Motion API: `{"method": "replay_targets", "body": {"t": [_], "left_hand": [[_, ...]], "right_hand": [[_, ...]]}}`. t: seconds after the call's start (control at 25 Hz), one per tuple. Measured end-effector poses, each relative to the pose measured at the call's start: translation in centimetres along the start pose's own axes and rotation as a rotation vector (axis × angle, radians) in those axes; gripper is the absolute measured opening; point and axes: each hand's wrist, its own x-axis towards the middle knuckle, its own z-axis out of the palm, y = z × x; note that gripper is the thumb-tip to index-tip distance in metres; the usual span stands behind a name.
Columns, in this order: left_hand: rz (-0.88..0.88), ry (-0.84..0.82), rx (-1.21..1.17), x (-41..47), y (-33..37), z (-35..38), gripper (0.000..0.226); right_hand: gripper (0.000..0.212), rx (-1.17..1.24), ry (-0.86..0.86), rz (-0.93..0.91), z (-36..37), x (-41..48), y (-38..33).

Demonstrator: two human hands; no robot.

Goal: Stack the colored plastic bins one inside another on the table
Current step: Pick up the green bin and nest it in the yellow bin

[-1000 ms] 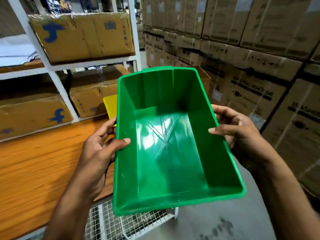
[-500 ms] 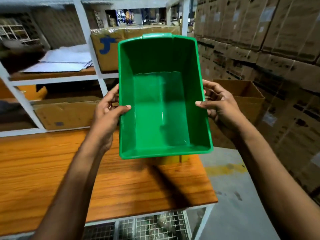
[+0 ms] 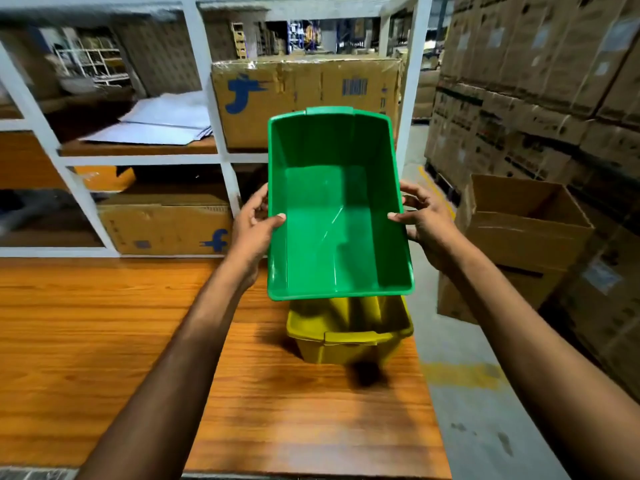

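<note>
Green bin point(image 3: 332, 216) now above yellow bin point(image 3: 349, 336), both hands point(image 3: 254, 233) gripping it, wooden table point(image 3: 104, 341)

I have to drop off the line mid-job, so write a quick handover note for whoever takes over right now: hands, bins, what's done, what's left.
Left hand: grips the left rim of the green bin, thumb inside.
Right hand: grips the right rim, thumb inside.
Green bin: empty, held in the air, open side tilted toward the camera, above the yellow bin.
Yellow bin: sits on the wooden table near its right edge, mostly hidden behind the green one.
Done: green bin picked up and brought over the yellow.
Left: lower it and nest it inside the yellow bin. No other colored bins are in view.
</note>
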Motion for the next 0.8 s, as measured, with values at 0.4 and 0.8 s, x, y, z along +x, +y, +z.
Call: {"method": "replay_targets", "body": {"t": [0.4, 0.8], "left_hand": [[-0.346, -0.145, 0.055, 3.5, -4.3, 0.6, 0.043], [-0.473, -0.197, 0.101, 2.1, -6.5, 1.5, 0.032]], "right_hand": [[0.043, 0.069, 0.011, 0.257, -0.8, 1.8, 3.9], [0.05, -0.023, 0.041, 0.449, -1.5, 2.2, 7.5]]}}
